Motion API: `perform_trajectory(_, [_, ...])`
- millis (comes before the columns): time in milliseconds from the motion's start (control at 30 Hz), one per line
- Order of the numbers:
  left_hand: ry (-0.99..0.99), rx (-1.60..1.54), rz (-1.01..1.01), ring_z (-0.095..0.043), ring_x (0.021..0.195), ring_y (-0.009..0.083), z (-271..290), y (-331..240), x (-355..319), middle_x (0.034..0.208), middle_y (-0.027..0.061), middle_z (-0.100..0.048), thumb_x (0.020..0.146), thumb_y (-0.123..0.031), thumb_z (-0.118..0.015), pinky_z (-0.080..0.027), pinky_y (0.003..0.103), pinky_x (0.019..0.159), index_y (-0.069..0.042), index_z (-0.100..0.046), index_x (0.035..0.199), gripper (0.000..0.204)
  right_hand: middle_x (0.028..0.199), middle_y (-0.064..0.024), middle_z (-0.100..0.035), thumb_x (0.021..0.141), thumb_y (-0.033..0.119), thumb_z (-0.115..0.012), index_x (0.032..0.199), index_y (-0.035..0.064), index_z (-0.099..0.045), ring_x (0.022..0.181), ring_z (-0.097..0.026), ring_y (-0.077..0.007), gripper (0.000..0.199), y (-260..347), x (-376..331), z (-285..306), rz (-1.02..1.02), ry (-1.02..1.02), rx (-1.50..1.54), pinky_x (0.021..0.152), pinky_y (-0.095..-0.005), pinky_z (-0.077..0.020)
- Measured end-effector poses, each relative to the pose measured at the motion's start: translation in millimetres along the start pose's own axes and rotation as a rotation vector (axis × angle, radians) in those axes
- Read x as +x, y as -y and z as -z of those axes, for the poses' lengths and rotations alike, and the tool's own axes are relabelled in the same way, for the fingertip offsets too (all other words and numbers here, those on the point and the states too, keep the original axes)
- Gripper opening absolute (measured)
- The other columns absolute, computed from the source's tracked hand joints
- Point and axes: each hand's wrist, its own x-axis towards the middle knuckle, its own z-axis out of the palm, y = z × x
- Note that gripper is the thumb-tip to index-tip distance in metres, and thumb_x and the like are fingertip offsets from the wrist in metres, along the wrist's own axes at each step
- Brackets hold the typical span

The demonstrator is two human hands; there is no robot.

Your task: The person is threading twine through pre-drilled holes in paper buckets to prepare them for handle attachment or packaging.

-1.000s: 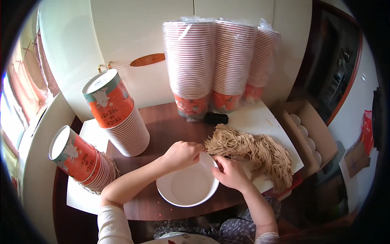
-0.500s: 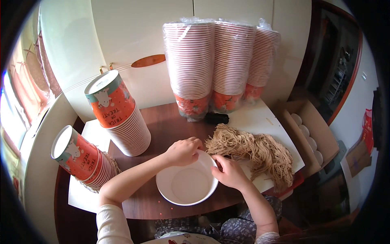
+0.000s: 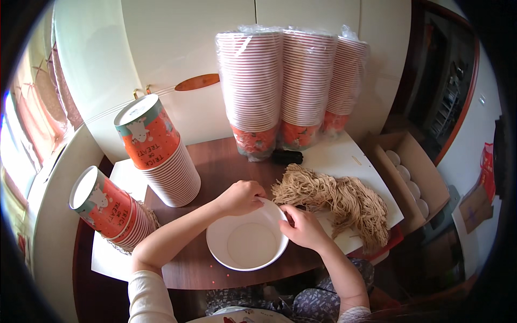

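A round paper bucket [image 3: 252, 245], white inside, stands mouth up on the table in front of me. My left hand [image 3: 241, 198] reaches across to its far rim. The fingers there are curled, and the thumb tip is pressed by the rim. On the far right side of the rim, my right hand [image 3: 302, 227] pinches the wall, thumb inside and fingers outside. Some fingertips of both hands are hidden, so I cannot tell if anything thin is between them. Just beyond my right hand lies a heap of tan cords [image 3: 344, 202].
Two nested stacks of orange printed buckets stand upside down, one tall [image 3: 161, 153], one shorter [image 3: 110, 210] in a basket. Three plastic-wrapped stacks [image 3: 253, 91] stand behind. A small black object [image 3: 287, 157] lies before them. A cardboard box [image 3: 425, 177] with round white items is right of the table [image 3: 215, 156].
Both hands keep their places at the rim. My left fingers have shifted very slightly, and the bucket has barely moved.
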Motion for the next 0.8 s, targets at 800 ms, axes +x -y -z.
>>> perform_trajectory(800, [-0.014, 0.136, -0.385, -0.052, 0.103, 0.0218, 21, -25, -127, 0.092, 0.0044, -0.056, 0.067, -0.011, -0.066, -0.038, 0.038, 0.089, -0.007, -0.058, 0.085, 0.021, 0.076, -0.0164, -0.060, 0.074, 0.003, -0.052, 0.108, -0.0006, -0.053, 0.061, -0.060, -0.0244, 0.034, 4, 1, 3, 0.133, -0.269, -0.084, 0.054, -0.0329, -0.0469])
